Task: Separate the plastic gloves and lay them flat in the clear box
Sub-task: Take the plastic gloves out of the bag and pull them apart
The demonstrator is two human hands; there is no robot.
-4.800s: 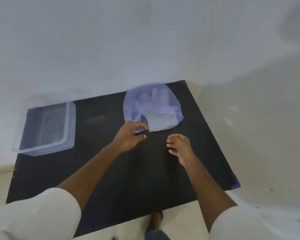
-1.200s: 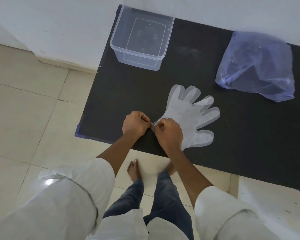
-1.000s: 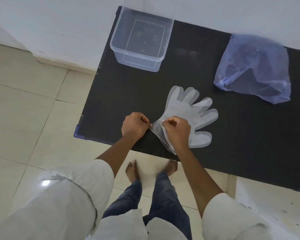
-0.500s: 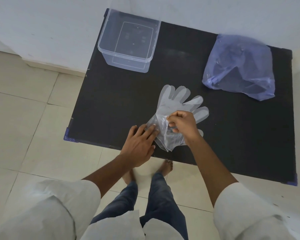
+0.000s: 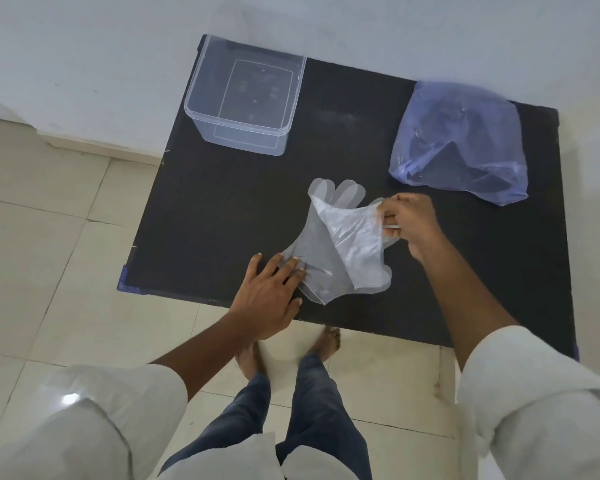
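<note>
2 hands on plastic gloves [image 5: 329,251], frame centre | head view: left hand [image 5: 269,292] flat, pins cuff; right hand [image 5: 407,223] pinches peeled top layer | film v. light, limp, clingy – take by edge | clear box [image 5: 201,109] upper left, nothing inside.

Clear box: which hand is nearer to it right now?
Left, narrowly. The left hand lies flat on the glove stack at the table's near edge, below the clear box. The right hand pinches the peeled top glove, off toward the blue bag.
</note>
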